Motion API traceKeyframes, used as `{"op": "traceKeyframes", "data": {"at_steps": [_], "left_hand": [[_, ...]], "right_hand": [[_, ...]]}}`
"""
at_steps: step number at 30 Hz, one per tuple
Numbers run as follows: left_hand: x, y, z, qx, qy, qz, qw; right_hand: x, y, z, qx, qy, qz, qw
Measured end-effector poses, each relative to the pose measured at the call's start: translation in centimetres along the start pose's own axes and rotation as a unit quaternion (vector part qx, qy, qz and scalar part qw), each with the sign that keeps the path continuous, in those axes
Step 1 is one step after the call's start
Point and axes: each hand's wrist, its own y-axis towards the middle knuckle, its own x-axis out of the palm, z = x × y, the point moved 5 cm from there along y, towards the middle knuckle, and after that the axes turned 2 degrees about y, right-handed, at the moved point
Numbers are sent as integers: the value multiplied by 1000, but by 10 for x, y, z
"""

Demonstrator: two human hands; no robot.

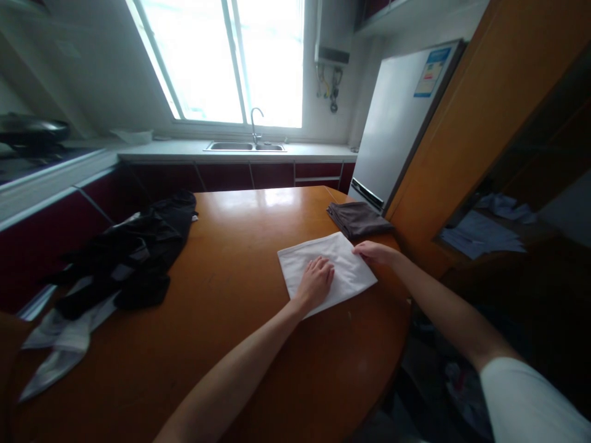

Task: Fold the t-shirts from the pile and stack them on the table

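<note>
A white folded cloth, perhaps a garment (353, 280), lies flat as a rough rectangle on the wooden table (231, 246). My left hand (316, 282) rests palm down on its middle, fingers laid out over the fabric. At the cloth's right edge, my right hand (372, 251) pinches the border between thumb and fingers. Just behind it sits a dark grey folded garment (357, 218), touched by neither hand.
On the table's left side lies a heap of black clothes (152, 246) with white cloth (69, 338) under it. A fridge (392, 117) stands at the back right. Beyond the table runs a counter with a sink (231, 146). Papers (480, 234) fill a shelf at right.
</note>
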Motion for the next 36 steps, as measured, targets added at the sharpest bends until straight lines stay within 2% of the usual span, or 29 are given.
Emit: {"op": "traceKeyframes", "data": {"at_steps": [6, 10, 13, 17, 21, 26, 29, 32, 34, 36], "left_hand": [[-15, 4, -2, 10, -52, 86, 995], [-28, 10, -25, 5, -90, 117, 989], [-40, 12, -63, -71, -157, 170, 970], [-48, 8, -113, -201, -206, 250, 924], [-47, 3, -132, -262, -243, 294, 887], [-38, 8, -124, -282, -327, 297, 852], [-25, 15, -107, -277, -405, 245, 836], [-6, 23, -80, -261, -471, 176, 824], [8, 30, -60, -261, -533, 120, 796], [24, 40, -37, -269, -618, 57, 737]], "right_hand": [[4, -5, -6, 9, 41, -64, 997], [5, -8, -10, 15, 61, -66, 996], [7, -14, -15, 18, 89, -70, 993], [11, -24, -31, 18, 126, -79, 989], [12, -35, -66, -33, 165, -66, 984], [1, -56, -131, -92, 206, -54, 973], [-12, -70, -171, -121, 209, -53, 969], [-31, -80, -201, -139, 205, -52, 968], [-47, -84, -215, -143, 203, -58, 967], [-64, -86, -224, -144, 197, -56, 968]]}}
